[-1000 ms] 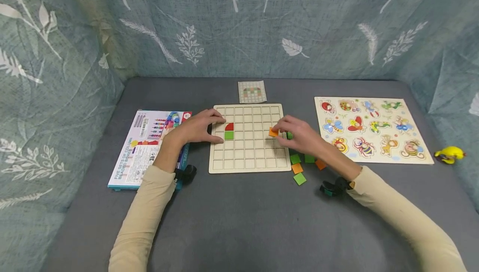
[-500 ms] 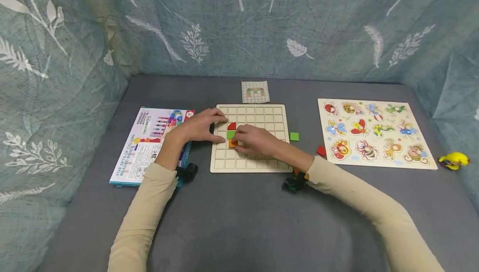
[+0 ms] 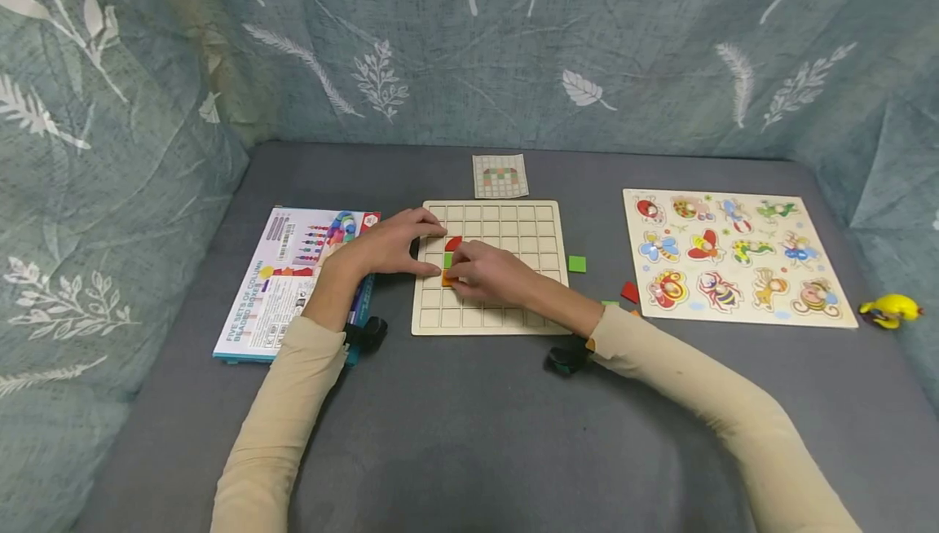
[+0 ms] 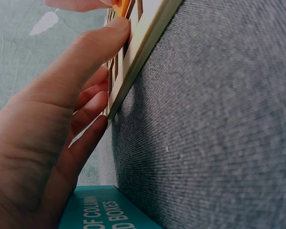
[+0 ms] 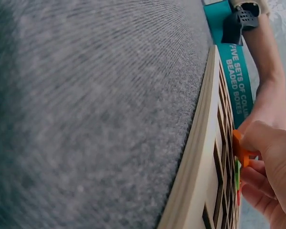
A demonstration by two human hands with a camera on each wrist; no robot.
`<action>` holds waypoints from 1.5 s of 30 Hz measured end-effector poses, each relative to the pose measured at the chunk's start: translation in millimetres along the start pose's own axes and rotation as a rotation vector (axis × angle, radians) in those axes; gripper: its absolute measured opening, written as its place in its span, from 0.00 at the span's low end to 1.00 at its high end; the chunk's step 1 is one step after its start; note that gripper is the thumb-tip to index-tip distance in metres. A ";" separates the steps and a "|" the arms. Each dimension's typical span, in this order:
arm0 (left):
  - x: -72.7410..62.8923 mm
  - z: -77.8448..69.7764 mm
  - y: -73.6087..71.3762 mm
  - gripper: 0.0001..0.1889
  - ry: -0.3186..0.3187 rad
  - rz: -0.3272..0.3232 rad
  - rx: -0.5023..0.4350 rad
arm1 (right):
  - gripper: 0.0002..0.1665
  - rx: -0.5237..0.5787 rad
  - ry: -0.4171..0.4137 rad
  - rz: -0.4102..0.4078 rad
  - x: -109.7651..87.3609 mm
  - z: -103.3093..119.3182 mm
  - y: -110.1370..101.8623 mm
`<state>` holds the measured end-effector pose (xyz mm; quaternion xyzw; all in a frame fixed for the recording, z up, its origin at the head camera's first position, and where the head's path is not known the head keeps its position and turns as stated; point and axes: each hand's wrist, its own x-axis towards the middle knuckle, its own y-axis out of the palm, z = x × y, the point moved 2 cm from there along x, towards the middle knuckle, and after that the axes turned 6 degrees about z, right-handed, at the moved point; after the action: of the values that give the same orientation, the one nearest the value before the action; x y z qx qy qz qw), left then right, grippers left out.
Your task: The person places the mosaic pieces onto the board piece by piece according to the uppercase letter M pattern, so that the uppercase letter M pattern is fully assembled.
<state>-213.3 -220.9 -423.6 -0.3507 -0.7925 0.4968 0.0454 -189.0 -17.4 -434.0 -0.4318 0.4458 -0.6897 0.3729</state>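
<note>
A wooden grid board (image 3: 506, 328) lies mid-table. My left hand (image 3: 392, 246) rests on its left edge, thumb and fingers spread apart and touching the rim; the left wrist view shows the thumb (image 4: 102, 45) on the board's edge. With thumb and fingertips, my right hand (image 3: 495, 274) pinches an orange square tile (image 5: 240, 149) at a cell of the left part of the grid. Directly above that cell sit a green square tile (image 3: 448, 259) and a red curved tile (image 3: 453, 244). The right hand partly covers the orange and green tiles.
A pattern card (image 3: 500, 176) lies behind the board. To the right are a green tile (image 3: 577, 264), a red tile (image 3: 629, 292), an insect puzzle board (image 3: 734, 260) and a yellow toy (image 3: 891, 310). A boxed set (image 3: 286, 288) lies left. The right forearm hides other tiles.
My right hand carried the orange tile leftward from the board's right side to the cell below the green tile, then shifted slightly there. My left hand stayed at the board's left edge.
</note>
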 end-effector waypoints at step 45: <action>3.3 -2.1 1.7 0.37 -0.050 0.010 0.007 | 0.13 0.012 0.392 0.108 -157.8 -56.1 -60.9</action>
<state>-214.1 -216.9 -424.9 -0.3419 -0.7900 0.5083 0.0240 -193.9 160.7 -431.3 -0.2626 0.5280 -0.7424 0.3179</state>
